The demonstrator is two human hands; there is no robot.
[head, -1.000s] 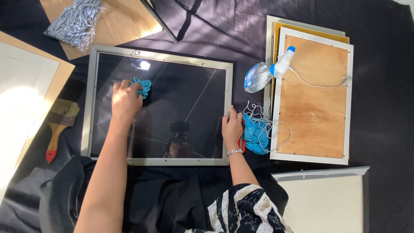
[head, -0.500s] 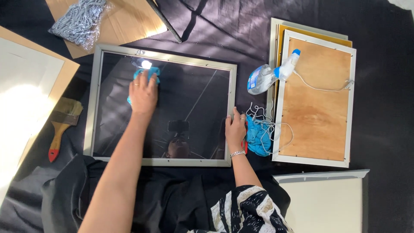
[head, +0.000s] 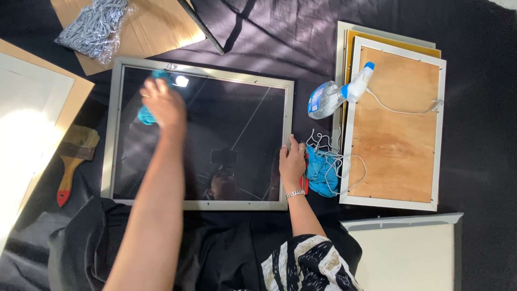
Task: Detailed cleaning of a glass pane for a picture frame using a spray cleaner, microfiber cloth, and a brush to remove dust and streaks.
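Spread over everything: a wrinkled black cloth (head: 474, 161), matte and softly creased. On it, central, a large rectangular frame (head: 290, 134) with a slim silver-grey metal rim around dark, glossy, mirror-like glass. To the right, a stack of frames face down, topmost frame back (head: 396, 145) of pale grainy plywood in a white border, thin cord strung across. At far left, flat cream and tan boards (head: 32, 118). Beside the stack, a clear plastic spray bottle (head: 328, 98) lying on its side, blue-capped. Left of the glass, a flat bristle paintbrush (head: 72, 161), wooden handle with red tip. Left hand (head: 164, 105) pressed on the glass near the upper left corner, fingers closed over a crumpled turquoise cloth (head: 145, 114). Right hand (head: 292, 161) flat on the frame's right rim, fingers loosely extended, holding nothing.
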